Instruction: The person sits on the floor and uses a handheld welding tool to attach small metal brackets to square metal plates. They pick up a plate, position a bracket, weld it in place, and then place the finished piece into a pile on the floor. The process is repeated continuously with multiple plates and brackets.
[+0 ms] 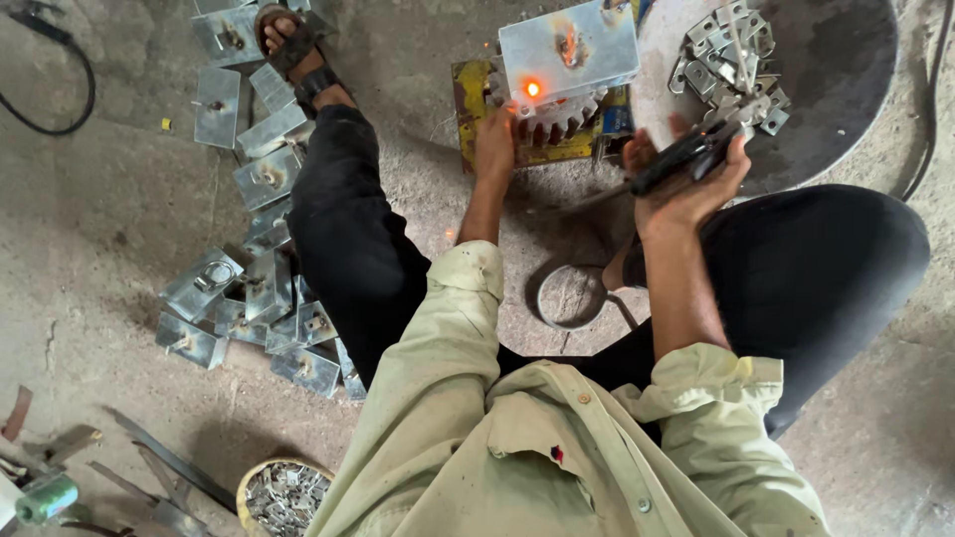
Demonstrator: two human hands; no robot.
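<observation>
Steel plate [569,50] rests tilted on a yellow jig [476,99] on the floor, an orange glow [532,89] at its near edge, just ahead of the left hand [494,146], which presses flat against it. Right hand [686,174] sits to the plate's right, clenched on a dark welding holder [686,157], near small brackets [731,65] heaped on a round metal disc [846,60]. Finished plates [254,239] lie well to the left.

A grey metal plate [572,48] lies tilted on a toothed gear and a yellow block, with a scorch mark near its middle and an orange glowing spot at its lower left edge (tiny sparks beside it). A black welding holder [686,157] points left toward the plate.
</observation>
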